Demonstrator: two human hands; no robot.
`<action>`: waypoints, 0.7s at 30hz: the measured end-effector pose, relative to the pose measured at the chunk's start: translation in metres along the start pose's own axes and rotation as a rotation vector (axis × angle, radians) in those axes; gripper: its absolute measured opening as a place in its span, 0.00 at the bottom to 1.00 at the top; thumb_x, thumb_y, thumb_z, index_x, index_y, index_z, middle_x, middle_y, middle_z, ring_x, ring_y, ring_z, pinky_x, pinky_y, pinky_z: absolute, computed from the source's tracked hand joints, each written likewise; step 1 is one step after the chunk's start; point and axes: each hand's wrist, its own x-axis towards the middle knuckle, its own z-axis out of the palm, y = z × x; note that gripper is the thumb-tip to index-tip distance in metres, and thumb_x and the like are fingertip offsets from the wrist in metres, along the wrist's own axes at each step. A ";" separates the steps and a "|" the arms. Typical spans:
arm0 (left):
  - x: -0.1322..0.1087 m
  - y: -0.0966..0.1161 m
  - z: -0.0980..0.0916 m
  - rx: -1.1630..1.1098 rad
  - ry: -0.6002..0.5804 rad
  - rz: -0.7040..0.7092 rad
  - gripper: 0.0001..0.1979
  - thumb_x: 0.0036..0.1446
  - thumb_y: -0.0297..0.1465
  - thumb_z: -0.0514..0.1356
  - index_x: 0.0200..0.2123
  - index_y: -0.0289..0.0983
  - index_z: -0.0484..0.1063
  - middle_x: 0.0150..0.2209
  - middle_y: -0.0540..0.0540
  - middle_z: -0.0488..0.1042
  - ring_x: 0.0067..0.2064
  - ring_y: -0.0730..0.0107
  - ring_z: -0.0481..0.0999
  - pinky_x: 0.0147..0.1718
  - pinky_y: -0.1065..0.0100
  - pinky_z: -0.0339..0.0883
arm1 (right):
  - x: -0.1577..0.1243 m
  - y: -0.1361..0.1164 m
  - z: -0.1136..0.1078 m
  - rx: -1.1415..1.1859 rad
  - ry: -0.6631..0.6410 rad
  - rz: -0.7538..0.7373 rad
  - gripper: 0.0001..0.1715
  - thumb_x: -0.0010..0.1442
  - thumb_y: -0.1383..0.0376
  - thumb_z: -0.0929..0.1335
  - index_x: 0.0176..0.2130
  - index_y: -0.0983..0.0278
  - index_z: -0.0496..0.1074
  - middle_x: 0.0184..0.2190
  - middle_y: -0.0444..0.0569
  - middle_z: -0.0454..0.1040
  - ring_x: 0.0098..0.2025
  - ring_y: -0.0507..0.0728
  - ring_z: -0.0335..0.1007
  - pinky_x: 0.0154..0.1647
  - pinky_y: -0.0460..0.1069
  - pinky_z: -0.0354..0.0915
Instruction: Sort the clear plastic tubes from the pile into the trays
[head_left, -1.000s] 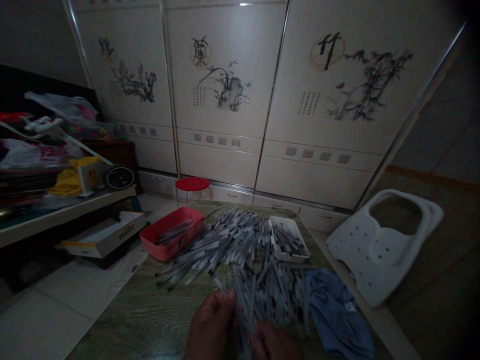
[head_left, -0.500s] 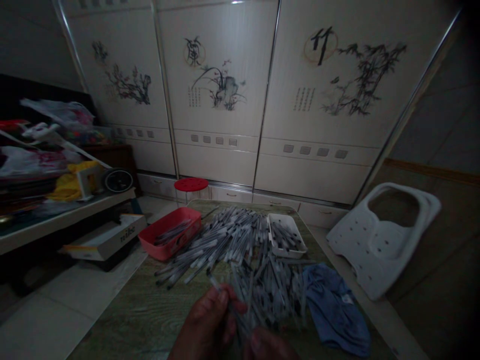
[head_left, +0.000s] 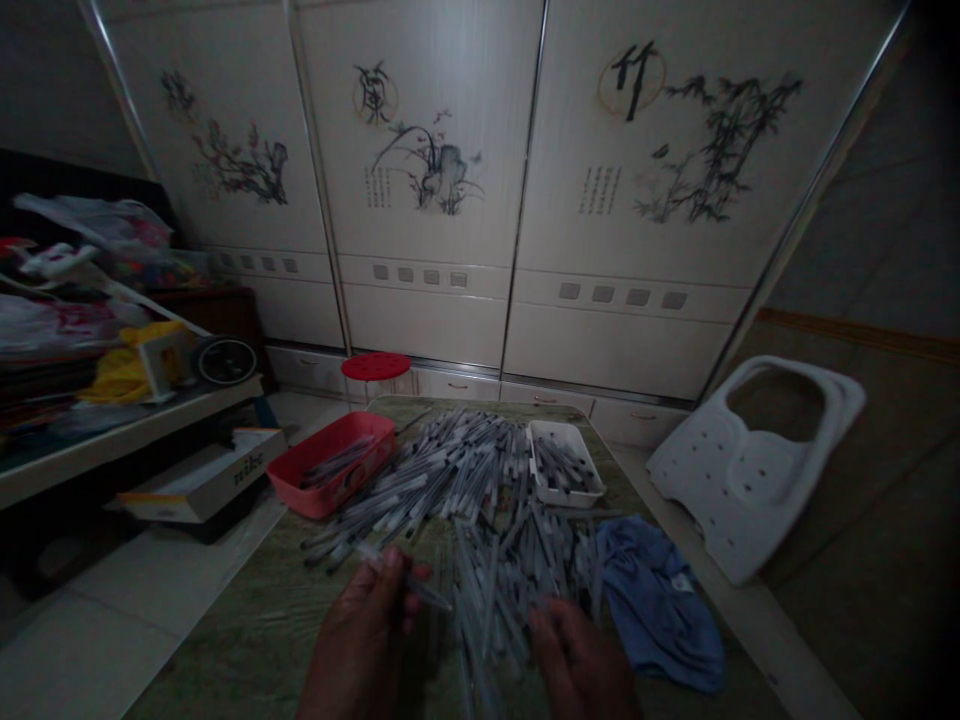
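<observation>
A slim, translucent pen (head_left: 429, 592) is pinched between the thumb and fingers of my left hand (head_left: 369, 615), its tip pointing down to the right. My right hand (head_left: 577, 655) is over the near edge of a heap of clear pens (head_left: 510, 570), thumb and fingertips together; what they grip, if anything, I cannot make out. Behind, a larger pile of pens with dark ends (head_left: 450, 460) spreads between a red plastic box (head_left: 330, 500) and a white tray (head_left: 596, 497), both with pens inside.
A crumpled blue cloth (head_left: 660, 610) lies on the table (head_left: 247, 630) at the right. Beyond the table are a red stool (head_left: 375, 366), a folded white plastic chair (head_left: 757, 480) and a sliding wardrobe (head_left: 427, 330). A cluttered bench (head_left: 135, 430) stands left.
My hands have moved apart: the left went left with the pen, the right went up and right to the pen heap. The view has shifted slightly.
</observation>
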 end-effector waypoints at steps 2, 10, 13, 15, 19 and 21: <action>0.000 -0.005 0.002 -0.003 -0.013 0.016 0.21 0.48 0.45 0.76 0.36 0.36 0.75 0.31 0.50 0.79 0.25 0.79 0.69 0.23 0.78 0.66 | 0.013 0.002 -0.013 0.050 0.070 0.057 0.29 0.70 0.43 0.62 0.49 0.59 0.79 0.46 0.56 0.84 0.47 0.64 0.80 0.48 0.53 0.69; -0.001 -0.006 0.006 -0.001 -0.013 0.021 0.18 0.57 0.42 0.72 0.44 0.37 0.77 0.37 0.47 0.81 0.27 0.78 0.71 0.24 0.77 0.66 | 0.031 0.007 -0.036 0.207 -0.021 0.165 0.46 0.71 0.43 0.57 0.70 0.74 0.62 0.24 0.48 0.79 0.31 0.65 0.80 0.36 0.55 0.69; -0.005 -0.007 0.009 0.068 -0.044 0.060 0.23 0.55 0.46 0.72 0.47 0.38 0.78 0.41 0.45 0.82 0.29 0.76 0.72 0.26 0.75 0.66 | 0.031 0.003 -0.038 0.249 0.002 0.201 0.46 0.70 0.42 0.59 0.69 0.72 0.63 0.24 0.47 0.78 0.30 0.64 0.79 0.34 0.55 0.68; -0.009 -0.008 0.010 0.171 -0.037 0.126 0.25 0.54 0.48 0.72 0.49 0.40 0.80 0.43 0.44 0.83 0.30 0.72 0.75 0.27 0.72 0.67 | 0.030 -0.001 -0.038 0.281 0.033 0.210 0.43 0.69 0.41 0.60 0.66 0.69 0.67 0.26 0.46 0.78 0.30 0.63 0.78 0.35 0.54 0.68; -0.011 -0.013 0.008 0.535 -0.147 0.449 0.17 0.56 0.42 0.70 0.47 0.42 0.85 0.46 0.39 0.83 0.44 0.54 0.80 0.45 0.61 0.72 | 0.021 -0.012 -0.026 0.383 -0.021 0.210 0.32 0.66 0.37 0.63 0.44 0.61 0.76 0.28 0.46 0.79 0.26 0.57 0.74 0.29 0.50 0.65; -0.008 -0.019 0.005 0.698 -0.253 0.602 0.14 0.56 0.36 0.69 0.46 0.45 0.86 0.49 0.37 0.82 0.52 0.47 0.78 0.54 0.55 0.69 | 0.012 -0.020 -0.014 0.517 -0.138 0.247 0.34 0.63 0.33 0.64 0.35 0.60 0.74 0.25 0.44 0.77 0.20 0.52 0.68 0.22 0.47 0.60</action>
